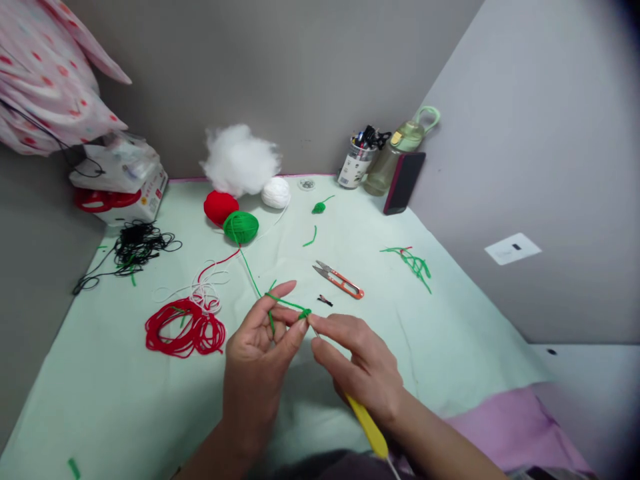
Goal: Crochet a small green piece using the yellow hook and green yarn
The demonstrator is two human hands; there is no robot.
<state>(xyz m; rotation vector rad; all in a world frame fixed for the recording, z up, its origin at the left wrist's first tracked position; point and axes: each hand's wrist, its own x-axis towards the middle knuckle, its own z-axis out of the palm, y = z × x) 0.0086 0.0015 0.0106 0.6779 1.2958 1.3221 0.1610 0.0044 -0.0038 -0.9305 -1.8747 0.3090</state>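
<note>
While the left hand pinches a small green piece between its fingers, I note green yarn over a raised finger, presumably for tension. Right hand: fingers gripping a yellow-handled hook, shaft toward the piece. Beyond the fingers: snips, likely for reach, and 1 green ball.

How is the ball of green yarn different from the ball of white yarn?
The green yarn ball lies nearer the camera; the white yarn ball sits farther back, beside the fluffy white fibre. The green ball's yarn leads to the left hand; the white ball's trails on the pale green cloth. Both are wound balls.
</note>
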